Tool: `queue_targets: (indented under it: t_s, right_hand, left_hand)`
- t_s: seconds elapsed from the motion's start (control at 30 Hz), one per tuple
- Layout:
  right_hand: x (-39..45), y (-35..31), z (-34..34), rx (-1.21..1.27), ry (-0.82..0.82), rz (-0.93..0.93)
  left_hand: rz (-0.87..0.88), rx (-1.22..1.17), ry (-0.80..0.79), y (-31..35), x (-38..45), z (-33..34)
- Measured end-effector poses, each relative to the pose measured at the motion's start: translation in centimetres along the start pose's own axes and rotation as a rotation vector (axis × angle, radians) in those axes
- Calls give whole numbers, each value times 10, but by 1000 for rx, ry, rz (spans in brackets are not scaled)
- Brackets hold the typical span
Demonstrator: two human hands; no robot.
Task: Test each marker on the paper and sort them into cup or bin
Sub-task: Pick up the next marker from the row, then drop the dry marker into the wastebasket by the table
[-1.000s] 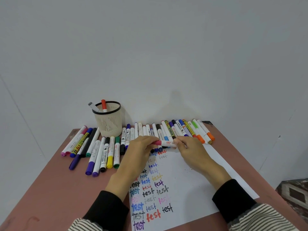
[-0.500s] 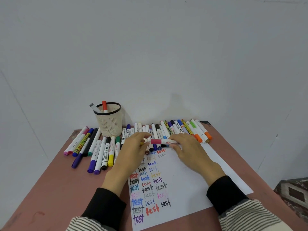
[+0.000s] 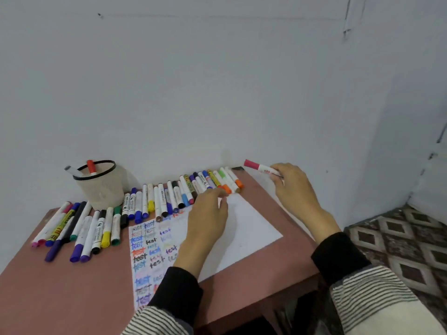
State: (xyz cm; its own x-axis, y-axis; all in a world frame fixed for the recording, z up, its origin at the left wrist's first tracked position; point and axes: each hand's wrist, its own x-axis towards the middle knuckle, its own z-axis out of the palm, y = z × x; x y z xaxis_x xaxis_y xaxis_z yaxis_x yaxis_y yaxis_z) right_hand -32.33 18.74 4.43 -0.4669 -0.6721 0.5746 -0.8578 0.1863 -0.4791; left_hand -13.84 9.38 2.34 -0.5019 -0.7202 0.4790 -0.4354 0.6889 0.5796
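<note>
While the right hand point(image 3: 294, 187) pinches a pink-capped marker point(image 3: 260, 166) past the table point(image 3: 72, 286) edge, the left hand point(image 3: 209, 213) hovers over the paper point(image 3: 251, 228). Its fingers look loosely curled, holding nothing.

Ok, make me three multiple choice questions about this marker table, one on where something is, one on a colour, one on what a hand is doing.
1. Where does the cup stand?
A. far left of the table
B. on the paper
C. on the floor

2. What colour is the cap of the marker in the right hand?
A. green
B. pink
C. black

3. What is the left hand doing?
A. writing
B. gripping the cup
C. hovering over the paper, holding nothing visible

A, it sits behind the left marker group.
B, the pink cap points left.
C, no marker shows in it.
</note>
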Motion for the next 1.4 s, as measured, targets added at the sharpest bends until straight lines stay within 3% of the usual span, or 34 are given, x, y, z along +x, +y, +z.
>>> queue_targets:
  t_s: [0.13, 0.33, 0.5, 0.77, 1.13, 1.27, 1.4]
  right_hand:
    - [-28, 63, -47, -115, 78, 139]
    - [-91, 143, -54, -182, -40, 370]
    - [-146, 195, -22, -149, -232, 597]
    - [-224, 244, 68, -48, -467, 927]
    - [-233, 260, 82, 130, -350, 1127]
    - [-198, 229, 57, 190, -173, 1020]
    - [-149, 182, 25, 279, 11, 801]
  left_hand:
    - [55, 25, -163, 54, -2, 61]
    - [42, 314, -319, 85, -8, 123]
    - [-27, 379, -395, 76, -8, 138]
    - [-7, 404, -360, 79, -10, 139]
    - [-21, 416, -334, 80, -10, 140]
    - [-4, 360, -294, 83, -11, 138]
    - [-25, 78, -123, 89, -12, 123]
